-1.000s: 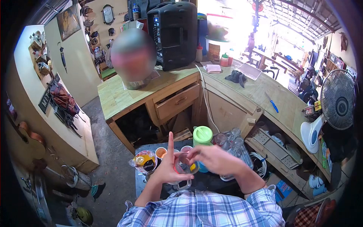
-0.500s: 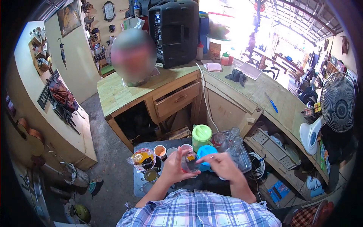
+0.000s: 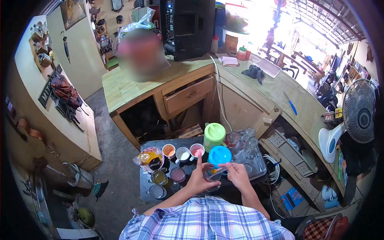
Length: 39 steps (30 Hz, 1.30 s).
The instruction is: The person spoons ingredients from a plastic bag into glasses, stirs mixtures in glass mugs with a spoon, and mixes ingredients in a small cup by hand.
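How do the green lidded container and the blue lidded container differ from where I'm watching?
Colour: the green container is light green, while the blue container has a bright blue lid.
Place: the green one stands farther from the person; the blue one is nearer.
View: the green one's side shows below its lid; the blue one's is mostly hidden behind the hands.
Shared: both have lids on.

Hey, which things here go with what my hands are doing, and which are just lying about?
Likely in use:
held glass
three cups
glass mugs
blue-lidded jug
green jug

Likely just lying about:
knife
fan
speaker
dark cloth
guitar
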Each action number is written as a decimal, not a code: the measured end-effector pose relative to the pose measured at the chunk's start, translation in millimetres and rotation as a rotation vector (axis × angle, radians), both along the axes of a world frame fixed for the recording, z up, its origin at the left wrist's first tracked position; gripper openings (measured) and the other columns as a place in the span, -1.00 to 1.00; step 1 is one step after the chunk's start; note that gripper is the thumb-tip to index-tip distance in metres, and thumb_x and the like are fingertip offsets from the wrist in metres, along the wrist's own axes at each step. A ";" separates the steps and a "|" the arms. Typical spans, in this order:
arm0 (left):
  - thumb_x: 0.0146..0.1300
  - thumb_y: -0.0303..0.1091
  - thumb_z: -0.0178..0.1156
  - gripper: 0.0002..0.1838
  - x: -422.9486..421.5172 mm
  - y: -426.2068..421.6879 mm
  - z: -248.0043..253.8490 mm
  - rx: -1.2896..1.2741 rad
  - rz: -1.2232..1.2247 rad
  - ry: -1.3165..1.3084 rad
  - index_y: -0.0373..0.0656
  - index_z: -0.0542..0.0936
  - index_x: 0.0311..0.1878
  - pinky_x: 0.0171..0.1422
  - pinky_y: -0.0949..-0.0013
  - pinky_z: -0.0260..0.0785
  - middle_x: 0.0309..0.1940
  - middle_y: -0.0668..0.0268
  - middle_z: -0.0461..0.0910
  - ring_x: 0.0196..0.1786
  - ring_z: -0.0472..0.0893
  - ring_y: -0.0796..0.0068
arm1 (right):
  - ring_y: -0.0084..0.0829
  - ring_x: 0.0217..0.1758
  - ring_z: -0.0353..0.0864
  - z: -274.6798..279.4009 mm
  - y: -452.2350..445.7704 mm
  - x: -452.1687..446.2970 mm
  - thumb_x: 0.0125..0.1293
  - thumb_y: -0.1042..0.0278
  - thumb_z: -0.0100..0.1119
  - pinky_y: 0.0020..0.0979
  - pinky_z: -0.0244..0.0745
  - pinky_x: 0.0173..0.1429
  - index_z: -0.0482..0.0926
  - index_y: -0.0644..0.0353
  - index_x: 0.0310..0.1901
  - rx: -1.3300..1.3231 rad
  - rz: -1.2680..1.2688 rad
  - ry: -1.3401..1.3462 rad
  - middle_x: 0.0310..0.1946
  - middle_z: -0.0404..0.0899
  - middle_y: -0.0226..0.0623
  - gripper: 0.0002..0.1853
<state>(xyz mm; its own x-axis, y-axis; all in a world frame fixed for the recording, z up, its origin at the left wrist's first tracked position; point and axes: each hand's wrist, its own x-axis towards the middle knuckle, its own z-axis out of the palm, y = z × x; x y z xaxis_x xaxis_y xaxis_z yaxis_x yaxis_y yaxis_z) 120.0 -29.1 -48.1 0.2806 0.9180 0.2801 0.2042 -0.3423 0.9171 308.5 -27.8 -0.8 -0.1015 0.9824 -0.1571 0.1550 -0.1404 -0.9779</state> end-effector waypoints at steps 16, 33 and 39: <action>-0.29 -0.20 0.59 0.38 -5.3 6.1 -100.7 -0.151 0.126 0.193 -0.14 -0.18 0.52 0.17 0.11 0.41 -0.05 0.01 0.51 0.03 0.56 0.03 | -0.69 -0.68 0.28 -16.7 -6.1 38.4 0.53 0.12 -0.15 -0.65 0.18 -0.57 0.58 0.41 -0.18 -0.102 -0.237 0.373 -0.31 0.68 -0.07 -0.55; -0.38 -0.19 0.61 0.42 -16.6 0.5 -103.0 -0.153 0.064 0.425 -0.23 -0.18 0.50 0.40 0.01 0.10 0.23 -0.07 0.29 0.28 0.28 -0.11 | -0.35 -0.21 0.58 -61.5 9.8 22.1 0.50 0.06 -0.14 -0.29 0.53 -0.02 0.46 0.20 -0.24 -0.408 -0.440 1.135 -0.24 0.57 -0.20 -0.64; -0.19 -0.24 0.53 0.22 -30.2 13.3 -59.6 -0.059 0.026 0.285 -0.26 -0.07 0.48 0.39 0.10 0.15 0.22 -0.04 0.34 0.29 0.33 -0.02 | -0.31 -0.21 0.58 -67.6 12.1 26.0 0.51 0.11 -0.18 -0.24 0.52 0.02 0.44 0.21 -0.28 -0.618 -0.409 1.417 -0.25 0.57 -0.19 -0.65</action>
